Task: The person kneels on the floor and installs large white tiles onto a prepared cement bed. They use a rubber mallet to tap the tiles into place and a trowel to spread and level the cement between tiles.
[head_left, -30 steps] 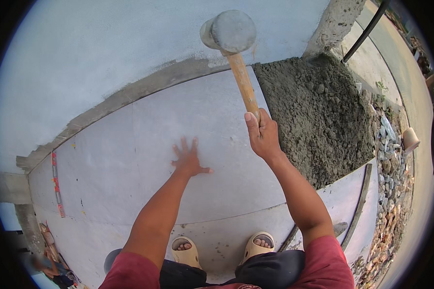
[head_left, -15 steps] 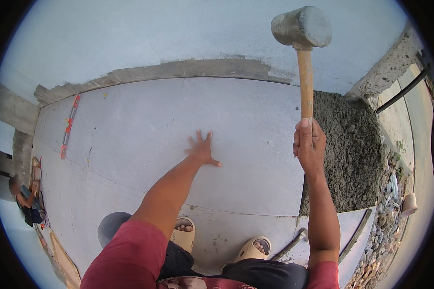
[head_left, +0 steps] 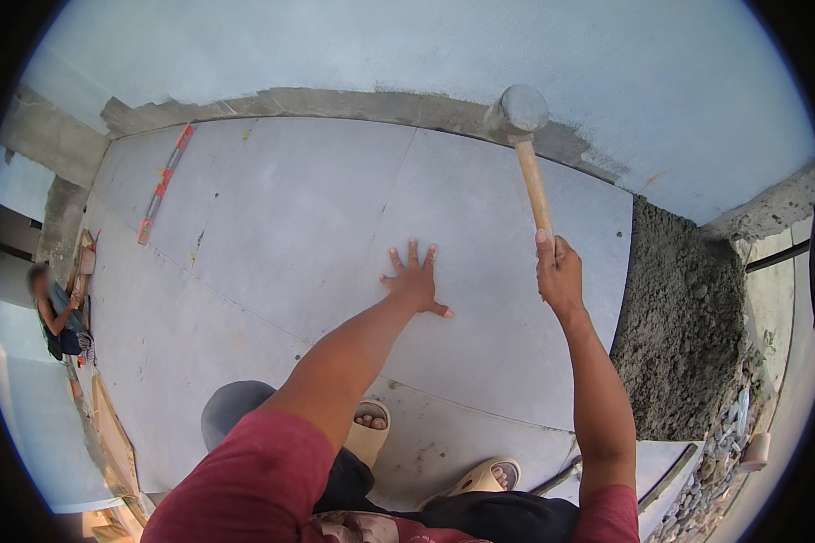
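left hand (head_left: pixel 414 282) lay spread flat on the large grey tile (head_left: pixel 480 271), right hand (head_left: pixel 560 271) closed around the rubber mallet (head_left: pixel 522 113) raised over the tile's far edge; a misjudged blow there risked cracking it.

Short dark-red sleeves (head_left: pixel 244 471), bare forearms, dark trousers (head_left: pixel 480 520), beige open-toe sandals (head_left: pixel 369 433)

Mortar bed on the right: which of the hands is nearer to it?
Right. The right hand grips the mallet handle above the tile, not far from the mortar bed. The left hand lies flat on the grey tile, farther left.
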`<state>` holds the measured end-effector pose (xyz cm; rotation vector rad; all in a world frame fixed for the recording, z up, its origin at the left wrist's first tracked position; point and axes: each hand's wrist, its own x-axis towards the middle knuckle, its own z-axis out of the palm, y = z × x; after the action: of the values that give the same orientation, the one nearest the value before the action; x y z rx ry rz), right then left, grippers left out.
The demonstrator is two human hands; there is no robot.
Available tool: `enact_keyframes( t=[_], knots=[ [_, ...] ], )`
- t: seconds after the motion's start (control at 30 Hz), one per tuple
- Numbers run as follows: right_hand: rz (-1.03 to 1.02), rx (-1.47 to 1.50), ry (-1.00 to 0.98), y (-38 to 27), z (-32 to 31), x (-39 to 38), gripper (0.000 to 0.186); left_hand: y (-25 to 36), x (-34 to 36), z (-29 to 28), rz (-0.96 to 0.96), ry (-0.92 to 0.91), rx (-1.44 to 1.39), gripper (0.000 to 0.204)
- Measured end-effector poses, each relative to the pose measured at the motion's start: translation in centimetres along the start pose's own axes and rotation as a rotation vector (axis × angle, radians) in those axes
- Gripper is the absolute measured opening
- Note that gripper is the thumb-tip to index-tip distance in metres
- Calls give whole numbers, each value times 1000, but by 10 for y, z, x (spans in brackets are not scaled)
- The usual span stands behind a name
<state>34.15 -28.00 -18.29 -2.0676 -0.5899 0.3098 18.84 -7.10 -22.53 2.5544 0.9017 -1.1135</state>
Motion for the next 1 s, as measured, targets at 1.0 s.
enact_keyframes(
  t=[1.0],
  knots=[
    [285,-219,-121,92,-97,-230,58,45,-109,186,165,333,81,107]
  ],
)
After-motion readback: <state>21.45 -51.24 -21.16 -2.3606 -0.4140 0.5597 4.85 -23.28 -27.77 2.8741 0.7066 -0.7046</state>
